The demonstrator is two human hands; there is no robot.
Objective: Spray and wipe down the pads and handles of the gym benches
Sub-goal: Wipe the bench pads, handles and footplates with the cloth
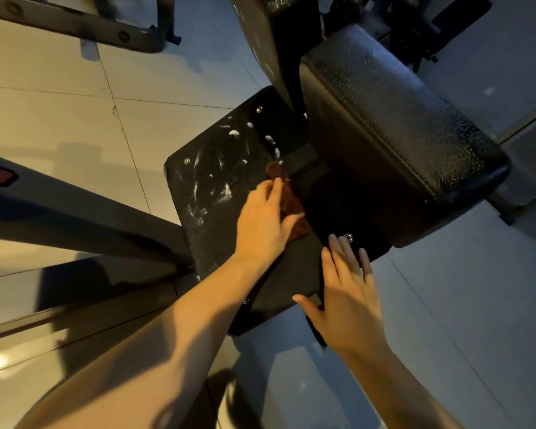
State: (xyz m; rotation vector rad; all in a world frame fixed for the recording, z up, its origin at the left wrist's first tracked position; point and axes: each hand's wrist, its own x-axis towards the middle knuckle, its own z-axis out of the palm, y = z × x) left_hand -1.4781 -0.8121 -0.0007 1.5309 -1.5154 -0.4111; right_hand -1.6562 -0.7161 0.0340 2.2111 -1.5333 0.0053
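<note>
The left hand (265,222) is pressing a brown cloth (291,209) onto the foam-streaked plate (217,187) under the bench pad (393,125), wiping spray, while the right hand (345,292), open, is bracing its edge.

pad (393,125): black, textured, wet sheen, raised at right
plate (217,193): black, flat, white foam streaks
cloth (291,202): brown, crumpled on plate

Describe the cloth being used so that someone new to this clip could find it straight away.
Start at the flat black seat pad in the middle of the frame, streaked with white foam. The left hand presses on its right part, and the cloth shows under those fingers. It is the only reddish-brown thing among the black pads.
</note>
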